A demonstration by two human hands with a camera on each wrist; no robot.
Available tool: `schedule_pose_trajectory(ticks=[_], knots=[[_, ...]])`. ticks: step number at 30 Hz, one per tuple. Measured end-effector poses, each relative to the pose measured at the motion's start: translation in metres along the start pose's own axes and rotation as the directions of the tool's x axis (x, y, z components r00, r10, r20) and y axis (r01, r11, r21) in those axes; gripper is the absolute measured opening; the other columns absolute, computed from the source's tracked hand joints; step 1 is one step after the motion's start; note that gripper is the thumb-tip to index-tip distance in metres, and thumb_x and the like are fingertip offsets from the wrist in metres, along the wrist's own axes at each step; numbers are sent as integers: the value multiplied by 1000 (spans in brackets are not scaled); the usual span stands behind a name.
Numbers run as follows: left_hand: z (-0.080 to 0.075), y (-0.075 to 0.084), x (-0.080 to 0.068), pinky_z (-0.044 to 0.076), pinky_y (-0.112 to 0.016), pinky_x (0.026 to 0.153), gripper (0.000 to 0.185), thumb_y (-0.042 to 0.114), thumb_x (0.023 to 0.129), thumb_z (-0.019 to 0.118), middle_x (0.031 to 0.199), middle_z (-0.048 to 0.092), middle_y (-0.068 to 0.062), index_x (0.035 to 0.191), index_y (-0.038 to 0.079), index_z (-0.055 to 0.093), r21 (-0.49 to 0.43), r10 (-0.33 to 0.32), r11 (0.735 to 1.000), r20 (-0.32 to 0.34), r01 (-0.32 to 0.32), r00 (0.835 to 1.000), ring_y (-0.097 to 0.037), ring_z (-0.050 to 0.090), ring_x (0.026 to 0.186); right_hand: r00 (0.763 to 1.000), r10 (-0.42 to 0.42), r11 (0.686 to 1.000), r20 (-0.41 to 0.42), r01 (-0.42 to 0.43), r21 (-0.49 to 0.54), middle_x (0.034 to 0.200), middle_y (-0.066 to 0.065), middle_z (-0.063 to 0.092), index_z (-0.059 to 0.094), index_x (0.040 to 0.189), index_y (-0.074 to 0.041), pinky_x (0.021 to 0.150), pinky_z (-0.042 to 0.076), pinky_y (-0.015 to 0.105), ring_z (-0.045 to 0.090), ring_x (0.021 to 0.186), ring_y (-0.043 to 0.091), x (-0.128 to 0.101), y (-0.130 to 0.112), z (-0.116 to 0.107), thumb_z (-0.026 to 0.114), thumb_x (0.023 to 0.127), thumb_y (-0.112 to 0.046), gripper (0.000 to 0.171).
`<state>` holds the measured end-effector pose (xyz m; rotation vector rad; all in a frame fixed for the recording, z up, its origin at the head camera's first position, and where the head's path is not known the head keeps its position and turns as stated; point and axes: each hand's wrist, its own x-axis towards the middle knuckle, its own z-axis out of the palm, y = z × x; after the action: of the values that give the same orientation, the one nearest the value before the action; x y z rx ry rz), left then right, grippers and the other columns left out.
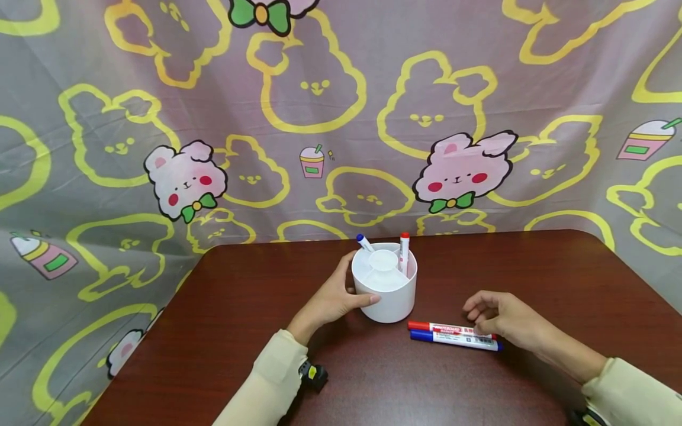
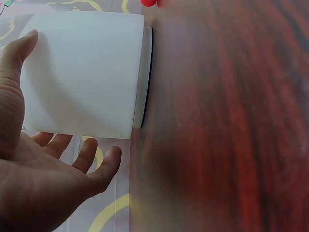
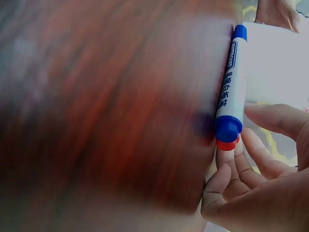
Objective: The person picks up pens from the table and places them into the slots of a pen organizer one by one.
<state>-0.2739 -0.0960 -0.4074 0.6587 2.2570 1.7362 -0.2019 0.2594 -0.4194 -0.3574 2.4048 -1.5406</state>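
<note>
A round white plastic holder (image 1: 385, 290), partitioned inside, stands mid-tabletop (image 1: 213, 331); the left hand (image 1: 333, 299) cups its wall. The right hand (image 1: 501, 319), loosely curled, touches two markers (image 1: 453, 336) lying alongside. Only the head view shows two markers standing inside.

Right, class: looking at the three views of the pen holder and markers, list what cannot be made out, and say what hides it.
- Print on the two markers on the table: too small in the head view, blurred in the right wrist view.
- Lower parts of the two markers standing in the white holder: hidden by its wall.
- Whether the right hand touches the markers: its curled fingers cover the spot.
- Left hand fingers: behind the holder, head view.
</note>
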Motion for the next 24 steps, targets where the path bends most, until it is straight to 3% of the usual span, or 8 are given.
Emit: schedule_pose_trajectory(ticks=[9,18,24], knots=[[0,-1,1,54,-44,105,96,7,86,85,158,44,-8,161,18,26,1,-23,1000,-6,23,1000,-29,56,131,998,2,991,-60,-10,-135,96,8,64,66,112,5,69,50,23,57,87,18,2,-1,5,70,83,6,30],[-1,0,0,53,-47,107,96,9,86,85,159,42,-7,162,18,26,11,-26,1000,-9,26,1000,-30,54,133,998,-43,973,-55,30,-227,87,6,63,70,100,-1,68,46,23,55,80,13,4,2,6,72,78,6,23],[-1,0,-1,52,-48,109,97,12,86,86,160,41,-7,162,19,26,21,-28,999,-9,28,1000,-29,52,136,998,-36,972,-52,23,-234,83,3,60,71,93,-3,65,45,24,53,78,12,3,1,7,71,78,7,18]])
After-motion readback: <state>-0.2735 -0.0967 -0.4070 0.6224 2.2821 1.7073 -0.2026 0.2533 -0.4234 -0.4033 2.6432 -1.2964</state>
